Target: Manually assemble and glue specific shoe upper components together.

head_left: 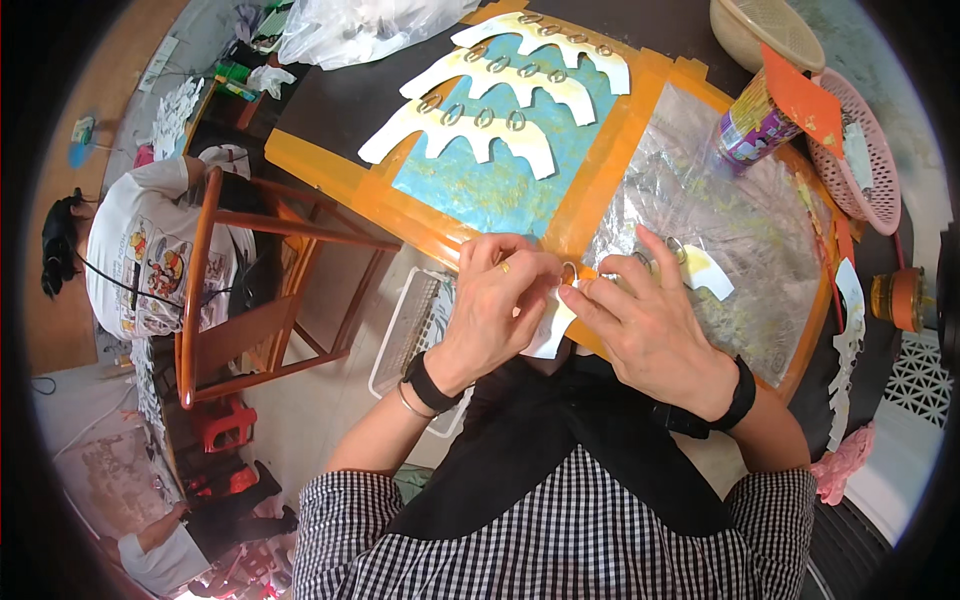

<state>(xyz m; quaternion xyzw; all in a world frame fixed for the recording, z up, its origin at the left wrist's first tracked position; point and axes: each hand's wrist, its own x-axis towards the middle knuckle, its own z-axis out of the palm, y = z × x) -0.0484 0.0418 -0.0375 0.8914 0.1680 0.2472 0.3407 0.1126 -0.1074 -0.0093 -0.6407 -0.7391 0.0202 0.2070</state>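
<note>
Between my hands, at the near edge of the table, lies a white scalloped paper strip (548,336) with yellowish smears and metal rings along its top. My left hand (495,305) pinches the strip's left part beside an upright metal ring (569,270). On the other side, my right hand (655,325) has its thumb and fingertips closed at the same ring, and its forefinger sticks out. The strip's right end shows past that hand, resting on a plastic-covered pad (735,210). Beyond, three similar strips (470,132) with rings lie on a blue sheet (475,195).
Orange tape (610,150) edges both work areas. A purple-and-yellow cup (745,130) with an orange card stands right, near a beige basket (765,35) and pink basket (865,185). A wooden chair (290,230) and a seated person (150,250) are left; a white basket (405,330) sits below.
</note>
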